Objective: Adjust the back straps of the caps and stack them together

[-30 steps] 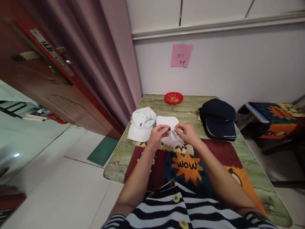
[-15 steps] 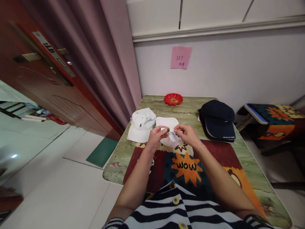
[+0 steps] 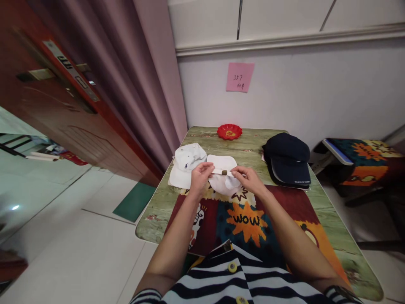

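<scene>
Green tabletop [image 3: 253, 152] ahead: my left hand [image 3: 198, 179] and right hand [image 3: 249, 179] pinch the white cap's [image 3: 223, 181] strap [image 3: 218, 171] either side of its buckle [image 3: 224, 172]. Strap looks threaded, not cinched. Another white cap [image 3: 185, 162] at ten o'clock, navy cap [image 3: 289, 158] at two.

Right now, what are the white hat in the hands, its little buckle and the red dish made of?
White cap: looks like soft matte cloth, probably cotton; it sags and creases. Buckle on its strap: seems metal with a brassy tint, though too small to be sure. Red dish: likely glossy plastic; it shines and has a moulded wavy rim.
</scene>
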Motion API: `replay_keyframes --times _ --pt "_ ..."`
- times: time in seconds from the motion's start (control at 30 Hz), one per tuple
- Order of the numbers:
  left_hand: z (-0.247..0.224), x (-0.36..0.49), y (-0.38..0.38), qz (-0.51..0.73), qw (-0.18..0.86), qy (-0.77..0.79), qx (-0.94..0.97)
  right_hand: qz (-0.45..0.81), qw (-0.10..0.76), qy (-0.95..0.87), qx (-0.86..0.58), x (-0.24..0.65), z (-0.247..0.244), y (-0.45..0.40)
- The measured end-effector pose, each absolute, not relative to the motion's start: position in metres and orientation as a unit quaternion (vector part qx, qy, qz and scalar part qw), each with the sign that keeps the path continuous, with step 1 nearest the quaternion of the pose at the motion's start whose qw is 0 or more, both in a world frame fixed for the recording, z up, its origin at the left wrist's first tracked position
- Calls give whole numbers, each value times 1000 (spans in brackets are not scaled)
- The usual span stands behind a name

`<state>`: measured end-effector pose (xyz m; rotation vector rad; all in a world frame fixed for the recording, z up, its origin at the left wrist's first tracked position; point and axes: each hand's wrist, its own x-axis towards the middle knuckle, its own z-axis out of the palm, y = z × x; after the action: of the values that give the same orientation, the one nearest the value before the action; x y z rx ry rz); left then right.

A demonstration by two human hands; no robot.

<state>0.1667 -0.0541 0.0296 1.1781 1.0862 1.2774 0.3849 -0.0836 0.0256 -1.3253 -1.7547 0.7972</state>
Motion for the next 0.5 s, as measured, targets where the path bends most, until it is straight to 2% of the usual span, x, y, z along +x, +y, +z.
replay_keyframes --times 0.1,0.2,0.27,0.33,0.5 --pt "54 165 -46 514 364 436 643 313 400 -693 -511 383 21 -80" --pt "77 168 -36 311 298 386 816 310 409 -699 -498 380 19 -77" --pt "84 170 -27 188 300 367 860 309 410 -701 -495 381 21 -78" --pt "84 169 -18 125 322 356 868 316 401 -704 -494 386 22 -80" --pt "72 160 1 117 413 317 846 313 341 -731 -501 404 23 -83"
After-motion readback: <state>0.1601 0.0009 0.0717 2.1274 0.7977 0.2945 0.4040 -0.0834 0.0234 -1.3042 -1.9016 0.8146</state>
